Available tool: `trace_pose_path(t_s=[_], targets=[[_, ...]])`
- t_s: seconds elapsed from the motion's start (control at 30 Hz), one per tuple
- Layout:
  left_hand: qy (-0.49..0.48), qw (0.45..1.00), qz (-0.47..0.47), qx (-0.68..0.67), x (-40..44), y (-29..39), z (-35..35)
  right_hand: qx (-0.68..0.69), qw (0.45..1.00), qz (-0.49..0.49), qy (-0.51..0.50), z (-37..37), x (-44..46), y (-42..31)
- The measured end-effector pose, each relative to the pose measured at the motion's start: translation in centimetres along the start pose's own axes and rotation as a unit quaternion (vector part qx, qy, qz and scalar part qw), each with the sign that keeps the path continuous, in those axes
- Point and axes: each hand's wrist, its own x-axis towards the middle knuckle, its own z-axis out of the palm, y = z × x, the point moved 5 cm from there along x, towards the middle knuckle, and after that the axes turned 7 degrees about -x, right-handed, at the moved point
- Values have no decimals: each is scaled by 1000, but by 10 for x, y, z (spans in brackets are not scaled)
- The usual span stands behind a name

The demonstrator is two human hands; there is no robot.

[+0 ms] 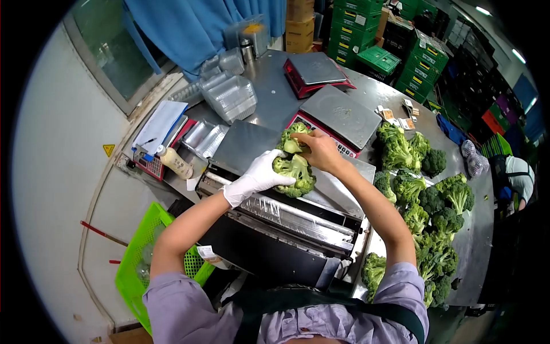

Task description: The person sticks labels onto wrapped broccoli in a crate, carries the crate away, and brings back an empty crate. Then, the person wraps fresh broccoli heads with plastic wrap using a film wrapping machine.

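Observation:
My left hand point(259, 176), in a white glove, curls around the side of a broccoli head point(299, 176) with its cut stem facing up. My bare right hand point(323, 152) grips a second broccoli head point(290, 143), just beyond the first, its fingers closed over the stem. Both heads are above the flat metal plate of a film-wrapping machine point(246, 143); whether a tray lies under them I cannot tell. A roll of clear film point(281, 215) stretches across the machine's front, below my wrists.
Several broccoli heads point(435, 229) lie at the right of the steel table point(478, 229). Two red scales point(341, 114) stand behind the machine. Clear plastic trays point(230, 97), a bottle point(175, 162) and a clipboard point(162, 126) are at left. A green basket point(134, 275) sits below.

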Motion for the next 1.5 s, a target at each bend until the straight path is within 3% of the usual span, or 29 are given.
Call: trace_pose_path(t_s=[0.2,0.33,0.4,0.47,0.53,0.57,0.6,0.73,0.8,0.87,0.93,1.0,1.03,1.17,1.23,1.27,1.33,1.37,1.4,1.5], targets=[[30,996,29,-79,-13,-8,1,-40,999,20,-21,-8,-6,-5],[-11,995,18,-97,-23,11,-12,-89,996,-3,-29,-11,-12,-9],[-46,986,13,-157,-32,21,-14,-112,991,-51,47,-19,-15,-12],[-24,997,41,-63,-29,-2,-9,-76,997,-21,13,-18,-16,-3],[-44,997,37,-57,-33,-5,-7,-9,995,81,-58,-18,-16,2],[-30,996,86,-22,-35,-2,-9,-12,993,101,-63,-22,-17,2],[-16,991,135,13,-39,5,-11,-13,993,101,-63,-27,-18,0],[-45,996,76,-29,-53,6,-23,-21,997,75,-8,-45,-40,-1],[-9,991,124,49,-64,2,-33,-117,992,34,-39,-59,-64,-15],[-30,947,259,187,-73,-13,-33,-165,973,-47,-153,-56,-95,-27],[-111,837,385,374,-84,-18,-34,-229,944,-174,-162,-43,-131,-50],[-155,750,448,461,-87,-40,-30,-259,914,-230,-211,-34,-157,-75],[-184,804,359,436,-80,-53,-29,-259,910,-250,-207,-31,-163,-84],[-159,829,362,397,-66,-74,-25,-187,935,-246,-176,-4,-174,-78],[-117,794,484,349,-70,-72,-28,-160,961,-174,-145,-9,-175,-76],[-113,794,485,349,-71,-77,-27,-165,969,-149,-108,-9,-177,-75],[-107,934,303,156,-70,-85,-38,-112,987,-59,-99,-20,-186,-81],[-127,950,270,96,-79,-93,-38,-89,989,32,-117,-23,-200,-78],[-184,983,-16,-16,-99,-78,-45,-68,988,57,-129,-34,-207,-88],[-299,950,-20,-89,-137,-57,-68,93,979,91,-155,-74,-222,-130]])
